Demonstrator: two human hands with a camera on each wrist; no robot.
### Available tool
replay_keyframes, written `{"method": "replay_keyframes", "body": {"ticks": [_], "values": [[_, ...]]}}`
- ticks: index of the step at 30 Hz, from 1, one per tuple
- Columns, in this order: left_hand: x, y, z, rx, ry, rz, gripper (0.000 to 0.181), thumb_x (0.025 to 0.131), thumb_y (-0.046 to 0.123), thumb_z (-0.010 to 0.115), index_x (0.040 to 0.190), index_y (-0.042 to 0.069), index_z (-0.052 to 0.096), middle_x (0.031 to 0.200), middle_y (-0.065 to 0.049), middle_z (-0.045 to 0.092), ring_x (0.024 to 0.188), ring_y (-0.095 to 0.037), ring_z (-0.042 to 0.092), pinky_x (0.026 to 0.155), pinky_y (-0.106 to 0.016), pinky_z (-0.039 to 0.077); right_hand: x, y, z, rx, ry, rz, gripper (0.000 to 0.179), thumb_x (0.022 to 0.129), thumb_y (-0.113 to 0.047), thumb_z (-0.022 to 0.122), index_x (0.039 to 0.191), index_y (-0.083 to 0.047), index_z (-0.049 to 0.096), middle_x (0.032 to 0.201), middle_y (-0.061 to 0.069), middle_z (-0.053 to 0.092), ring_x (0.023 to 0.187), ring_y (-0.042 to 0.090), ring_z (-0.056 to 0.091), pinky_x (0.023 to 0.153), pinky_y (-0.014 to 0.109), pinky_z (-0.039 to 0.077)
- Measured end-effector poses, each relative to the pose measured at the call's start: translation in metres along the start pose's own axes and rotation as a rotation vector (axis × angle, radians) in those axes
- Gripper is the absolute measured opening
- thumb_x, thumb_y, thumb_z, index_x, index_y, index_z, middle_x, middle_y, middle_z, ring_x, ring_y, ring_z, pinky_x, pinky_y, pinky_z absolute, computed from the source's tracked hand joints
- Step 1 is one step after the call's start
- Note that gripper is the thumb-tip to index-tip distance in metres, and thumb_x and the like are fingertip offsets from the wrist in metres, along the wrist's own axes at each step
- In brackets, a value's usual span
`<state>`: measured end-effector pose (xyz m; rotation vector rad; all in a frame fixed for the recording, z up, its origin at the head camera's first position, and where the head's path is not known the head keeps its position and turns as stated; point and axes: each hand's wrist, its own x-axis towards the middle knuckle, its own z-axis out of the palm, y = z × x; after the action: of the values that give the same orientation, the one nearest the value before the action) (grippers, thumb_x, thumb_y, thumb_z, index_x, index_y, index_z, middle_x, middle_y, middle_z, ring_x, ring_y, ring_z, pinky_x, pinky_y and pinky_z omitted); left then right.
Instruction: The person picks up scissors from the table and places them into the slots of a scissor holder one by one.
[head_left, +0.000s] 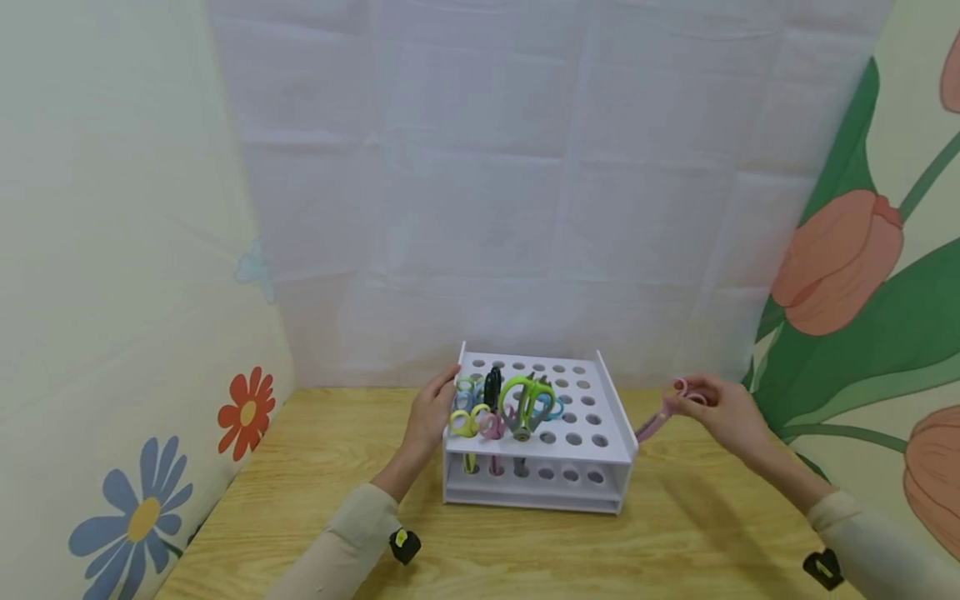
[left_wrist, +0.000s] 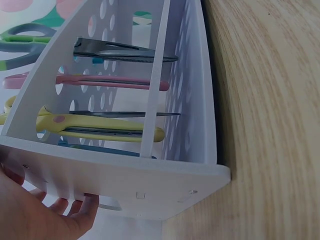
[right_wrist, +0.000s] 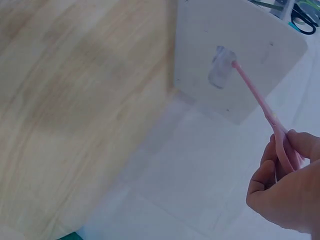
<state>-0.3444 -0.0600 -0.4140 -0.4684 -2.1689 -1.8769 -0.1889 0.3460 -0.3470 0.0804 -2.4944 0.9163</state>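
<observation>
A white two-tier rack (head_left: pixel 611 450) with round holes stands on the table. My left hand (head_left: pixel 433 410) grips its left side panel (left_wrist: pixel 115 182), fingers bent near the handle slot. My right hand (head_left: pixel 723 414), off the rack's right side, pinches pink scissors (head_left: pixel 654 423) by their handle loops. Their tip overlaps the slot in the right panel (right_wrist: pixel 200 45). In the rack's left part stand yellow scissors (left_wrist: pixel 95 125), other pink scissors (left_wrist: pixel 110 81), green-and-grey scissors (head_left: pixel 527 400), black-handled scissors (head_left: pixel 492 388) and blue-handled scissors (head_left: pixel 553 407).
The wooden table (head_left: pixel 337 450) extends around the rack. A white cloth (head_left: pixel 480 208) hangs behind it, with flower-patterned walls (head_left: pixel 142 317) on both sides. A black band (head_left: pixel 405 546) shows at my left wrist, another band (head_left: pixel 823 569) at my right.
</observation>
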Motion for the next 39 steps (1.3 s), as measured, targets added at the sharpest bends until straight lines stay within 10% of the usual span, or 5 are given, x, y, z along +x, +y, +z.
{"method": "replay_keyframes", "body": {"ticks": [16,39], "values": [[0.005,0.003,-0.007,-0.008,0.001,-0.02,0.043,0.104,0.019,0.048,0.141,0.004,0.06,0.145,-0.014,0.055,0.138,-0.032,0.044,0.115,-0.048,0.031,0.013,-0.052,-0.023,-0.057,0.288,-0.193,0.025,0.096,-0.023,0.074,0.118,-0.012,0.073,0.09,0.004,0.069,0.065,0.014,0.05,0.048,0.023,0.037],[-0.002,0.0,-0.001,-0.007,0.008,-0.002,0.041,0.103,0.018,0.049,0.139,0.002,0.062,0.144,-0.015,0.056,0.137,-0.034,0.047,0.114,-0.049,0.033,0.027,-0.081,0.017,0.089,0.238,-0.364,0.021,0.097,0.008,0.062,0.117,0.005,0.068,0.091,0.015,0.071,0.077,0.008,0.059,0.059,0.019,0.04]]}}
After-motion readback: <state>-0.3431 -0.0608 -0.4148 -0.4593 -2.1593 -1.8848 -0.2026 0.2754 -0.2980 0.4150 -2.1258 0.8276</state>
